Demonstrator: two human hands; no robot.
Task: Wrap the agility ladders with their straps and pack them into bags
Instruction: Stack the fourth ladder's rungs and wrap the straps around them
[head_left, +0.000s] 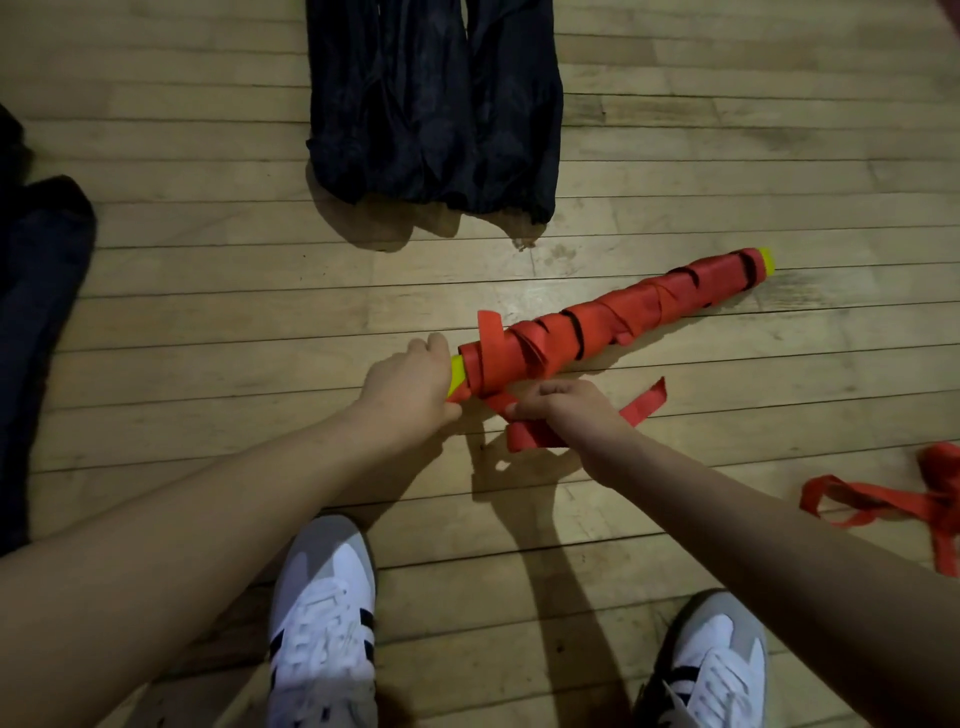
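Nearly wrapped, the ladder bundle lies on the wooden floor, the left hand gripping its yellow near end while the right hand pinches the loose strap tail, leaving tying off, bagging in the dark bags beyond, and another strap tangle.

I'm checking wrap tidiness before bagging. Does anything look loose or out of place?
Yes. The wrapped ladder bundle has a strap end sticking up near the left hand, the right hand holds unwound slack, and a loose red strap lies tangled apart.
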